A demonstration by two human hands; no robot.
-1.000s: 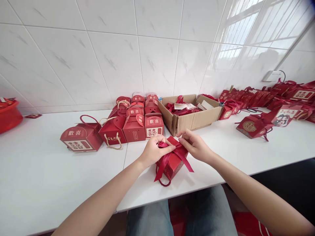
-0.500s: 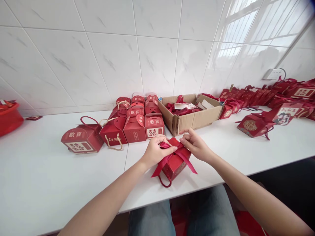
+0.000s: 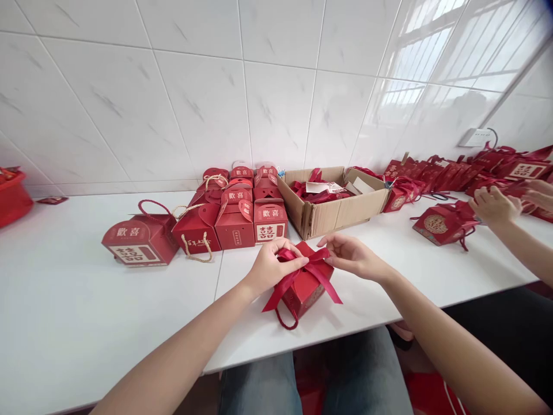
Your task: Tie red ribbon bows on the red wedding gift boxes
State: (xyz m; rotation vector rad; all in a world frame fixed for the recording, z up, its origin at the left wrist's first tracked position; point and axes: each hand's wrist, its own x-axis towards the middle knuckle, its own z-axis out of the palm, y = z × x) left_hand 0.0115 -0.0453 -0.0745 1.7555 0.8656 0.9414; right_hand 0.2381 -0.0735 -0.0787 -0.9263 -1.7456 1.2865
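On the white table near its front edge sits a small red gift box (image 3: 306, 293) with a twisted red cord handle hanging at its front. A dark red satin ribbon (image 3: 322, 275) is tied in a bow over its top, with two tails spread over the sides. My left hand (image 3: 271, 266) pinches the bow at its left loop and knot, thumb on top. My right hand (image 3: 352, 257) has its thumb and fingers closed at the end of the bow's right loop; the exact contact is partly hidden.
Behind stand several red gift boxes (image 3: 235, 222), with one box (image 3: 140, 239) apart at left. A cardboard box (image 3: 345, 212) holds ribbons and cards. At right, a co-worker's hands (image 3: 495, 206) are beside a red box (image 3: 444, 223) and more boxes. A red bag (image 3: 15, 199) lies far left.
My right hand has shifted slightly right and lower, and the bow's right loop now shows more clearly. My left hand keeps its pinch. A co-worker's hands have come into view at right.
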